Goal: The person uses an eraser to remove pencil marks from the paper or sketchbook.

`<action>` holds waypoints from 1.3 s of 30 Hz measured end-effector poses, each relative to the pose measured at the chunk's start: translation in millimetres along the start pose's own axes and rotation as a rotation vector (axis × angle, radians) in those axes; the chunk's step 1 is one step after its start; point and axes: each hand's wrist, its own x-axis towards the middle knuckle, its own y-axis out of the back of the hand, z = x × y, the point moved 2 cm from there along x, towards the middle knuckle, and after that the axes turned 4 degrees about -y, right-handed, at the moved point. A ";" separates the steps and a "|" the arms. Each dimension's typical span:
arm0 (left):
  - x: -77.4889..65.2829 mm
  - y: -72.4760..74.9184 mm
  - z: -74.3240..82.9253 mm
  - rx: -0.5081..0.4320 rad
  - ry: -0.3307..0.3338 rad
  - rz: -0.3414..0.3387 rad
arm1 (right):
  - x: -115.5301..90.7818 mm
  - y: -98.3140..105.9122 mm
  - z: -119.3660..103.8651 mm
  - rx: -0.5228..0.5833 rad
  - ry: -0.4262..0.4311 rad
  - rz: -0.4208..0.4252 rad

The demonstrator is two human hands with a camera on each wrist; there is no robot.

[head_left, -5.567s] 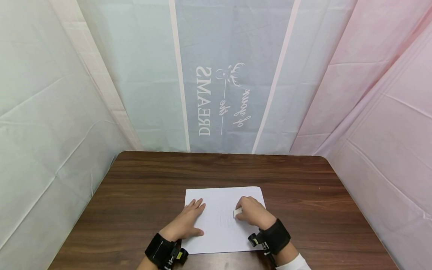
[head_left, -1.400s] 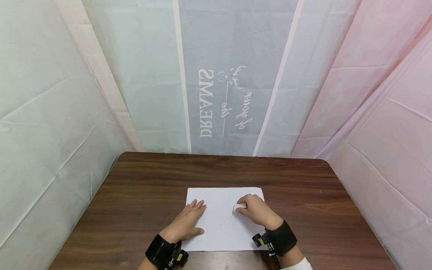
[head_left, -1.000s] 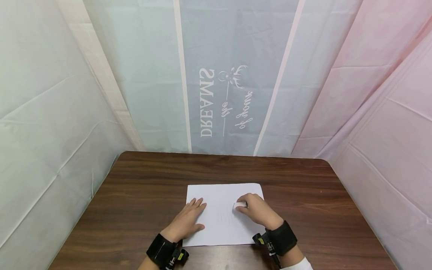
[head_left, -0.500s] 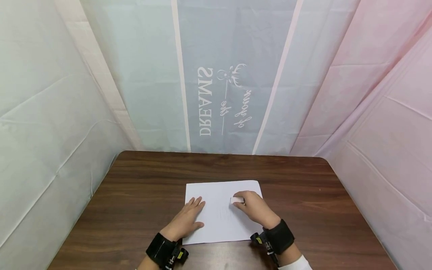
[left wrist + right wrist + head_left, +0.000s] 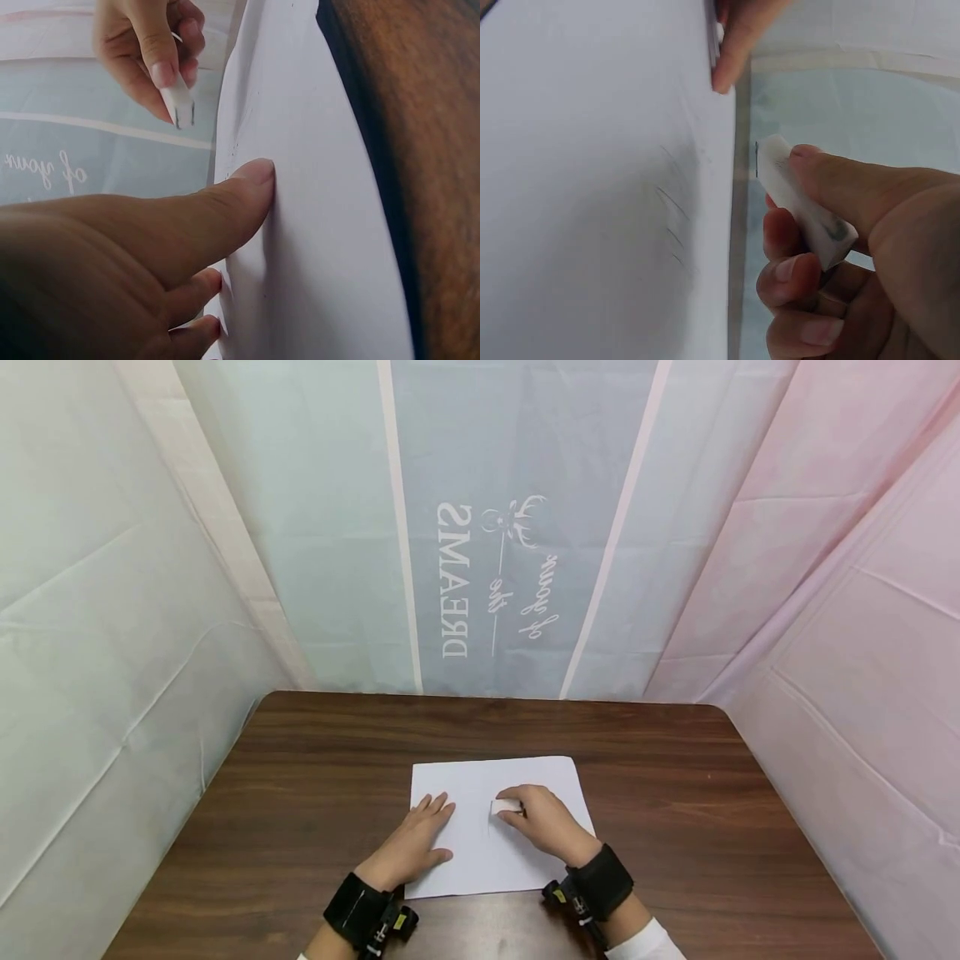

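Note:
A white sheet of paper [image 5: 465,868] lies on the table, with a few thin dark pencil lines [image 5: 672,202] on it. My left hand [image 5: 415,843] rests on its left side, fingers spread and thumb out; in the left wrist view the thumb [image 5: 225,214] lies along the sheet. My right hand [image 5: 543,818] pinches a white eraser [image 5: 506,807] between thumb and fingers over the middle of the paper. Grey smudges and dark edges mark the eraser [image 5: 802,199] in the right wrist view, where it appears raised off the sheet.
The dark wood-grain table [image 5: 315,777] spreads around the paper. Pale printed curtains [image 5: 337,527] hang behind it and along both sides. Black straps with small cameras [image 5: 600,881] sit on both wrists.
My right hand has moved left with the eraser, and fewer pencil lines show than several seconds ago. The paper has shifted slightly away from me. My left hand stays about where it was.

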 end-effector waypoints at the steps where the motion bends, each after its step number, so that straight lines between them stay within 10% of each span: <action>1: 0.3 -0.1 -0.5 0.000 -0.003 0.002 | 0.9 -1.7 -0.9 -0.006 0.012 -0.004; 39: 0.8 -0.5 -2.6 0.005 -0.031 -0.005 | 13.3 -28.2 -18.5 -0.226 0.090 -0.047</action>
